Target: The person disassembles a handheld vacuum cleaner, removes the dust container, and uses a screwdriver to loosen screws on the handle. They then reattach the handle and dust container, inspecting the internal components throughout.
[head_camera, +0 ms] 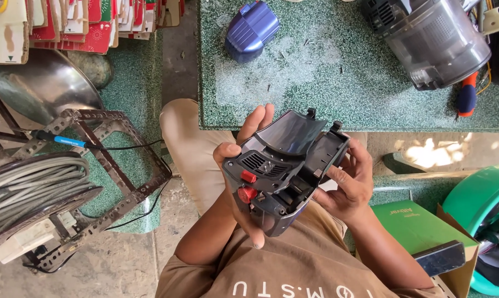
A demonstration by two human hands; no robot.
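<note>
Both my hands hold a dark grey plastic appliance housing with two red buttons and a vent grille, raised above my lap. My left hand wraps its left side, thumb near the red buttons, fingers behind the curved lid. My right hand grips its right edge with the fingers curled onto the casing.
A green speckled table carries a blue plastic part, a clear grey dust canister and an orange-handled screwdriver. A cable reel in a metal frame stands left. A green box and green tub sit right.
</note>
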